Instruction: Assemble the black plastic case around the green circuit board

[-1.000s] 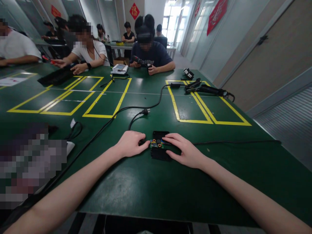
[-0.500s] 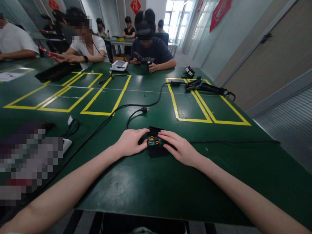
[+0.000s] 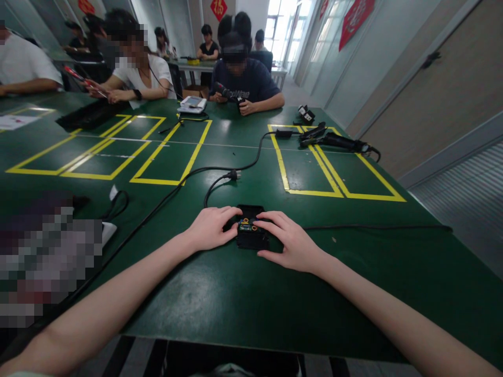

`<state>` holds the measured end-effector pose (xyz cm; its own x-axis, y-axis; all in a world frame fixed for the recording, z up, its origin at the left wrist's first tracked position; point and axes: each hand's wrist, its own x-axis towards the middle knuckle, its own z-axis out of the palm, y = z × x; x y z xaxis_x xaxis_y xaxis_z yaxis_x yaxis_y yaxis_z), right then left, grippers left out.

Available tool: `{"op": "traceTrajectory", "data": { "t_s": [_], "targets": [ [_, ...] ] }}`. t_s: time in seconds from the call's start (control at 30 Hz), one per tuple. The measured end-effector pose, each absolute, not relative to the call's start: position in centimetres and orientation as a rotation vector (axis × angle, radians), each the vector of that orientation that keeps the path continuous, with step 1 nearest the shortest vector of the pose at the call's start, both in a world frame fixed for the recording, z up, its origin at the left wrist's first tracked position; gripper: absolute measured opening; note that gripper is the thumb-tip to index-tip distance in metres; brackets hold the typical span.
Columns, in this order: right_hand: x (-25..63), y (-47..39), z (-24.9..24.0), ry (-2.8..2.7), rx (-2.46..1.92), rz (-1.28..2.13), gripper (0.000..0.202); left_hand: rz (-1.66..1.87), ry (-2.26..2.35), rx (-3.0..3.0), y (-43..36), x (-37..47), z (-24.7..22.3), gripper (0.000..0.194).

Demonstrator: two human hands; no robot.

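Lying on the green table is an opened black plastic casing [image 3: 252, 241], its two flaps or halves spread to the far and near sides. Between them sits a small green circuit board [image 3: 245, 227] with copper-coloured ring coils. My left hand [image 3: 212, 226] holds the board's left end, thumb on the near side and forefinger on the far side. From the right, my right hand [image 3: 293, 241] reaches over with fingers apart; a fingertip rests at the board's right part, and the thumb is spread toward me beside the near casing half. The right end of the board is partly hidden.
A black cable [image 3: 377, 226] runs right from the casing. A plug [image 3: 234, 175] lies beyond my left hand, near a long cord [image 3: 157, 207]. A black hair-straightener-like tool [image 3: 334, 141] lies at the far right. Co-workers sit across, one person [image 3: 251, 86] holding a dark tool.
My right hand's fingers have spread; its thumb has moved toward me, off the near casing half. The casing has shifted slightly and shows more. My left hand stays nearly in place.
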<state>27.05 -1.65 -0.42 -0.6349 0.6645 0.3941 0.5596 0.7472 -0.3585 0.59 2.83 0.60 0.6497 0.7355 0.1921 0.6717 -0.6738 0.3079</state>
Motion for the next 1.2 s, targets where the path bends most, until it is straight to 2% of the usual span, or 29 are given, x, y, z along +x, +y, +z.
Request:
{"op": "traceTrajectory", "data": {
  "t_s": [0.1,0.33,0.4,0.63,0.8,0.97,1.2],
  "targets": [
    [27.4,-1.7,-0.2,-2.402,-0.923,0.255,0.058,0.461,1.154,2.639,2.9,0.5,0.5,0.034],
    [29.7,-0.5,0.1,-2.361,-1.043,0.190,0.013,0.565,1.161,2.601,2.8,0.4,0.4,0.024],
    [30.1,-0.1,0.0,-2.383,-1.069,0.209,0.006,0.607,1.153,2.598,2.8,0.3,0.4,0.018],
    [30.6,-0.3,0.0,-2.326,-1.180,0.353,0.020,0.709,1.106,2.568,2.7,0.1,0.7,0.018],
    [30.7,-0.8,0.5,-2.353,-1.083,0.374,0.028,0.716,0.938,2.567,2.3,-0.1,1.1,0.017],
    [30.6,-1.0,0.5,-2.418,-0.913,0.366,0.027,0.659,0.828,2.567,1.5,0.0,1.2,0.013],
    [30.3,-0.8,0.0,-2.420,-1.018,0.350,0.029,0.552,0.999,2.594,1.8,0.1,1.1,0.014]
  ]
}}
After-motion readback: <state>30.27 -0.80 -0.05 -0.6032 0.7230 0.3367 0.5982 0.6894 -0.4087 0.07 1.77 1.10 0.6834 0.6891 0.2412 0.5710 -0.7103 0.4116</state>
